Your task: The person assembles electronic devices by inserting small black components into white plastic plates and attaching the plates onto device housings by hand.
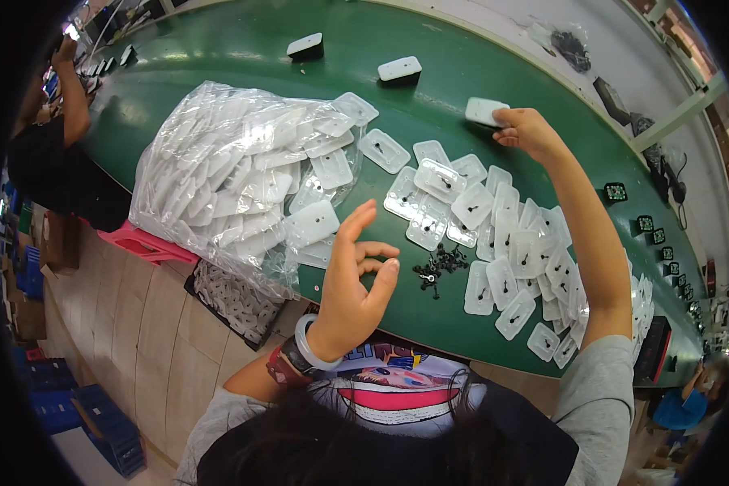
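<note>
My right hand (530, 134) reaches to the far side of the table, its fingers closed on the end of a small black box with a white lid (481, 108). Nothing is held in my left hand (353, 285), which hovers over the near edge, fingers apart and loosely bent. Just right of it is a small pile of black parts (441, 267), too small to name exactly. Beyond and to the right spread many translucent white plastic covers (506, 231), most with a black piece at the centre. A clear plastic bag (211, 170) full of similar covers lies at the left.
Two more white-topped black boxes, one (399, 70) nearer and one (306, 45) farther left, stand along the back of the green table (243, 40). Several small circuit-board units (616, 192) line the right edge. A crate of white parts (233, 300) sits below. Another person works far left.
</note>
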{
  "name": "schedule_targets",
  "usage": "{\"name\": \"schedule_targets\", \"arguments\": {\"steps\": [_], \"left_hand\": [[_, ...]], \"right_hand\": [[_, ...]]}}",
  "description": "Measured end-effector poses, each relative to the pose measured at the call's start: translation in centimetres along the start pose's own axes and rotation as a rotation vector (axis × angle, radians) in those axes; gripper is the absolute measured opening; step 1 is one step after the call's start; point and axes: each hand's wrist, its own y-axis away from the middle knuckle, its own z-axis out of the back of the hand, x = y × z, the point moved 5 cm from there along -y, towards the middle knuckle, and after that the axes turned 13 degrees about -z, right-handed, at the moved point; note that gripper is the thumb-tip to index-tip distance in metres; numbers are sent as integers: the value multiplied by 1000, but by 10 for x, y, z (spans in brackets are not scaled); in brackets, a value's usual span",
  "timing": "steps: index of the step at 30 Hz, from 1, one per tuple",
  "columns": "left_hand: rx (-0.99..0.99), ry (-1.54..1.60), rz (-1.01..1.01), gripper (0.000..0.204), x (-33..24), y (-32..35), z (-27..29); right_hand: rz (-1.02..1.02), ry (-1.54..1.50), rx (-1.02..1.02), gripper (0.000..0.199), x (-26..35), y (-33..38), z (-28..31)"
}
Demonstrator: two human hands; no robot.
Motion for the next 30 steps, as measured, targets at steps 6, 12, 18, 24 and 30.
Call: {"name": "schedule_targets", "arguments": {"steps": [6, 12, 18, 24, 30], "left_hand": [[-37, -140, -234, 48, 4, 9, 8], [8, -164, -232, 39, 3, 6, 6], [33, -174, -190, 28, 2, 5, 6], [229, -238, -295, 21, -23, -3, 12], [461, -999, -604, 33, -32, -86, 54]], "right_hand": [[1, 81, -162, 32, -7, -30, 4], [4, 205, -326, 37, -2, -13, 6], [244, 369, -438, 34, 19, 86, -35], [332, 571, -182, 23, -17, 190, -92], [323, 429, -235, 21, -33, 234, -79]]}}
